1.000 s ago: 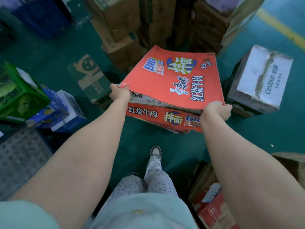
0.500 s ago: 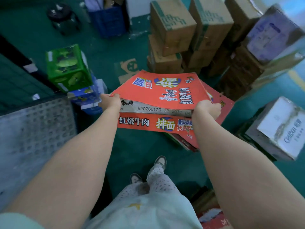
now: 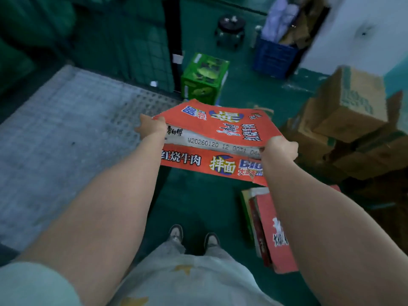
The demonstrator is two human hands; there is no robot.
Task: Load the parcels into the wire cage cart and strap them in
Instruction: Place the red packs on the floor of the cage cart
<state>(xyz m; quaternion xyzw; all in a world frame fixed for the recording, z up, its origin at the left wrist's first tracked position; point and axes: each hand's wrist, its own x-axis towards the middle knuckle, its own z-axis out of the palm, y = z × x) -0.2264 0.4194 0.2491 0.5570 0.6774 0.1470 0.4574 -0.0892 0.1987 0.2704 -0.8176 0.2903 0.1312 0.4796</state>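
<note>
Left hand [image 3: 152,129] curled round near-left corner of red noodle carton [image 3: 220,129]. Right hand [image 3: 280,149] gripping near-right corner, knuckles up. Both arms stretched forward, carton held roughly level above green floor [image 3: 198,195], its left corner at edge of grey perforated cart deck [image 3: 66,140]. Wire mesh wall [image 3: 136,51] behind deck. Since half second ago: deck fills far more of left side, green box [image 3: 204,78] now beyond carton rather than left of it, white box at right gone from view.
</note>
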